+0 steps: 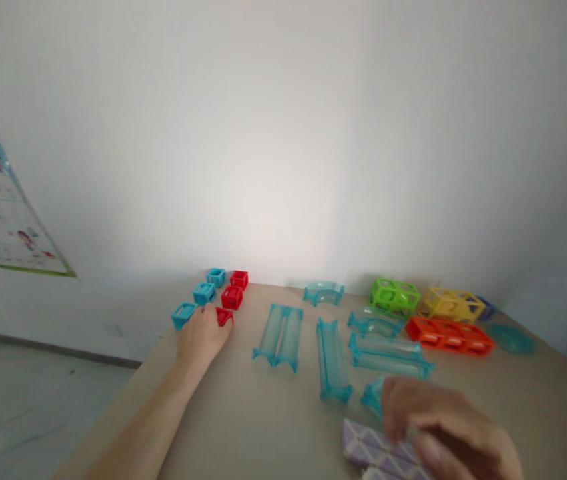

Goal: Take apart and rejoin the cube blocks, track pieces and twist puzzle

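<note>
My left hand [201, 337] reaches to the far left of the table, its fingers closed around a small red open-frame block [224, 316]. Two more red blocks [232, 297] sit behind it, and a row of blue blocks [204, 293] runs alongside on the left. At the lower right my right hand [443, 427] is smeared by motion, fingers bent, above a purple and white patterned case [363, 443]. Whether it holds anything is unclear. Partly behind this hand lies a clear teal track piece [372, 395].
Clear teal straight tracks [278, 337] and curved tracks [323, 292] lie mid-table. A green frame [394, 297], a yellow frame [451, 304] and an orange-red frame [448, 335] stand at the right. The white wall [283, 147] borders the table's back; its left edge drops to the floor.
</note>
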